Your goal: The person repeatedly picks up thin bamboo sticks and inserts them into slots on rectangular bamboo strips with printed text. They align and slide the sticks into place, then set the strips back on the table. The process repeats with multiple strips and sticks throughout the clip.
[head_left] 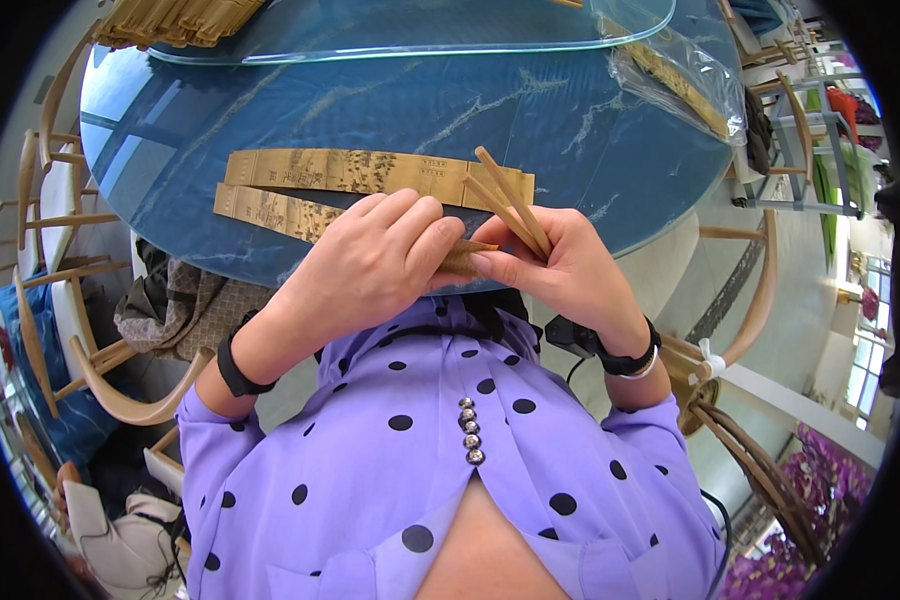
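My left hand is closed around a long gold-brown printed paper sleeve, whose far end sticks out to the left over the table. The sleeve's near end shows between my two hands, and my right thumb touches it. In my right hand, a pair of wooden chopsticks is held, slanting up and to the left, their upper ends slightly apart. A second printed sleeve lies flat on the table just beyond my hands, passing behind the chopsticks. The fingertips of my left hand are partly hidden.
A dark blue marbled round table bears a glass turntable. A bundle of gold-brown sleeves sits at the far left, and a clear plastic bag with similar sleeves at the far right. Wooden chairs stand on both sides.
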The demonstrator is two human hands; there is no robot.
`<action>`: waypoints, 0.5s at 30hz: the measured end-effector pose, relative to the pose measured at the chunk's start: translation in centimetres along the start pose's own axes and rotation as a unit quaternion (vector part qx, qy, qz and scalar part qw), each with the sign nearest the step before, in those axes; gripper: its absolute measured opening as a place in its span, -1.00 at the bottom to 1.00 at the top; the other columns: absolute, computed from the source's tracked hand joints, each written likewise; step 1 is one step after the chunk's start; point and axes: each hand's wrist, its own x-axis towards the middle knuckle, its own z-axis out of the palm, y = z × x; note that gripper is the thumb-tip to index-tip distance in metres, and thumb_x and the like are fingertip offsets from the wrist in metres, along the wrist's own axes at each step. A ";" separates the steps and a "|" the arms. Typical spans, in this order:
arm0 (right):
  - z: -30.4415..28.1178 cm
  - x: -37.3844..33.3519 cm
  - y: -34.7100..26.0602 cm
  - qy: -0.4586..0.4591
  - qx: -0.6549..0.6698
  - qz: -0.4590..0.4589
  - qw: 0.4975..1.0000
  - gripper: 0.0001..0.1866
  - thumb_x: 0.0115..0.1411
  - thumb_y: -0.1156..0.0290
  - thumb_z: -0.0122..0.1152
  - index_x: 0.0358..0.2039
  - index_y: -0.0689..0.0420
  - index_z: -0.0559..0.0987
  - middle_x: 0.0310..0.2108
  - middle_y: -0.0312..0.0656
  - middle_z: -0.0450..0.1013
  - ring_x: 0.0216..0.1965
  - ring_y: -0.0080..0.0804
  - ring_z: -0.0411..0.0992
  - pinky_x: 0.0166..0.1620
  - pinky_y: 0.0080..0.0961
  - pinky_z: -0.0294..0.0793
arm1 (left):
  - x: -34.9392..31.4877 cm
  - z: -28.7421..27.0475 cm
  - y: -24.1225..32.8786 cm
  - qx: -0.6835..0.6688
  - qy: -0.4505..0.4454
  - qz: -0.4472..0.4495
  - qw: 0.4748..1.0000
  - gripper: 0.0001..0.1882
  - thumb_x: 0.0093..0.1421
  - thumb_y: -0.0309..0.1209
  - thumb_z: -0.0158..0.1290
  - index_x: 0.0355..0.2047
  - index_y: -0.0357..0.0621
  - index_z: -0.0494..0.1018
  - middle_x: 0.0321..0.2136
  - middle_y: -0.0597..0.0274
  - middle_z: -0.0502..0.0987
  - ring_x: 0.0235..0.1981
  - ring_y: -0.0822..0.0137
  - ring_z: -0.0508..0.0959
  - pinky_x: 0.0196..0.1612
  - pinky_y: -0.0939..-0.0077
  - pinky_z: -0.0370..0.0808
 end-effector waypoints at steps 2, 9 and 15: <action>-0.4 -0.4 -0.9 0.030 -0.042 -0.027 0.998 -0.67 0.20 0.21 0.47 -0.28 0.24 0.65 -0.57 -0.44 0.36 -0.58 -0.73 0.13 -0.51 -0.61 0.11 | 0.0 -0.6 -0.3 0.000 0.007 -0.004 1.000 -0.58 0.13 -0.15 0.28 -0.21 -0.17 0.40 -0.38 0.25 0.38 -0.34 0.27 0.47 -0.25 0.41 0.47; -2.5 -2.3 -1.1 0.149 -0.277 -0.184 0.931 -0.54 0.25 0.00 0.33 -0.40 0.22 0.57 -0.58 -0.22 0.35 -0.60 -0.36 0.26 -0.51 -0.48 0.24 | -0.3 -1.2 -1.1 0.019 0.023 -0.024 0.999 -0.50 0.06 -0.13 0.32 -0.16 -0.17 0.40 -0.30 0.18 0.44 -0.25 0.17 0.52 -0.12 0.33 0.53; -1.8 -2.7 -1.4 0.215 -0.483 -0.312 0.789 -0.62 0.05 0.11 0.46 -0.36 0.18 0.61 -0.58 -0.25 0.33 -0.57 -0.33 0.35 -0.53 -0.40 0.31 | -0.5 -1.3 -1.3 -0.009 0.014 -0.046 0.999 -0.45 0.02 -0.14 0.37 -0.10 -0.17 0.42 -0.23 0.13 0.50 -0.18 0.06 0.55 -0.10 0.22 0.54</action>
